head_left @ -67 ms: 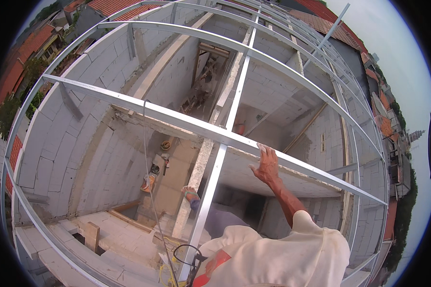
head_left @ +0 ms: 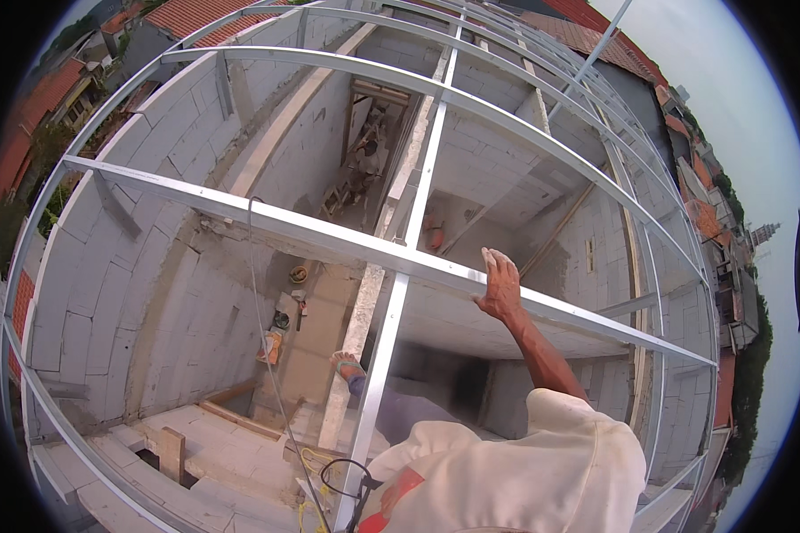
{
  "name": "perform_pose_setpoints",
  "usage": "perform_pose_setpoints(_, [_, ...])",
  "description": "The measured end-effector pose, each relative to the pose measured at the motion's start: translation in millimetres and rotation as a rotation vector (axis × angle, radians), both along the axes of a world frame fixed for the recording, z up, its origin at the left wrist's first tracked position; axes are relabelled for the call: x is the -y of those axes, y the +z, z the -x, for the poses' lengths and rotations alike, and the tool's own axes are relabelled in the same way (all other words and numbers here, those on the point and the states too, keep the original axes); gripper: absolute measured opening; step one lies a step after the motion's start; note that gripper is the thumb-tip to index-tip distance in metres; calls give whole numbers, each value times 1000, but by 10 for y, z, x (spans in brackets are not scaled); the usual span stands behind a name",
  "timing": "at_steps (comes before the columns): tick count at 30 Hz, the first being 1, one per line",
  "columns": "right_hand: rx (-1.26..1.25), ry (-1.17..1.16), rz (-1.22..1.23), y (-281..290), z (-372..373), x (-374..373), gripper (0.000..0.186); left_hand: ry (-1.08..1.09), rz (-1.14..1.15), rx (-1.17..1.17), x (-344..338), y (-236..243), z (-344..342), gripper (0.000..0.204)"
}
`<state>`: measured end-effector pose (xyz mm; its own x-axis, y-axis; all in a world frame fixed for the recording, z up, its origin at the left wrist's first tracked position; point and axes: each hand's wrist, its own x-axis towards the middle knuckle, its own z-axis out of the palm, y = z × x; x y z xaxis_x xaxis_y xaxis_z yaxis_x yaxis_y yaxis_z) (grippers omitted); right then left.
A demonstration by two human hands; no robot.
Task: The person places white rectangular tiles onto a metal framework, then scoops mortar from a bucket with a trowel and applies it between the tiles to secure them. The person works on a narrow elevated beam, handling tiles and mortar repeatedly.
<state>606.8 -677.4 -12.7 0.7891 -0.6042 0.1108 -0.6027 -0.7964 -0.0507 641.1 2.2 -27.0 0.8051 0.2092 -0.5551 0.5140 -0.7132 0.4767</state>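
My right hand (head_left: 501, 286) is at a silver metal roof beam (head_left: 347, 242) that crosses in front of me. Its fingers are stretched out past the beam's far side, not wrapped round it, and the thumb is close to the near face. Whether the palm presses on the metal I cannot tell. A second metal bar (head_left: 385, 346) runs from near my body up to this beam. My left hand does not show. My sandalled foot (head_left: 347, 362) stands on a narrow concrete wall top (head_left: 357, 327).
Below lie block-walled rooms, with a person (head_left: 366, 162) in the far one. Tools and an orange bag (head_left: 272, 346) lie on the lower floor (head_left: 324, 306). A dark cable (head_left: 260, 302) hangs over the beam. A black cable loop (head_left: 340, 471) is beside my shirt. More metal bars (head_left: 542, 142) span the far side.
My right hand has shifted slightly against the beam, its thumb drawn in closer to the fingers. The whole view has moved a little, so the frame appears farther left.
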Motion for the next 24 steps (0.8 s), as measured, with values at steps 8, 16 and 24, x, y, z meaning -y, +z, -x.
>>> perform_pose_setpoints(8, [-447, -50, -565, -509, 40, 730, 69, -137, -114, -268, -201, 301, -66, 35])
perform_pose_setpoints(16, [-423, -62, -443, -569, 172, 691, 65, -571, -140, -738, -535, 1190, -452, 27])
perform_pose_setpoints(24, [-475, -75, -468, -634, 177, 793, 67, -322, 658, -261, 2632, 61, -1394, 21])
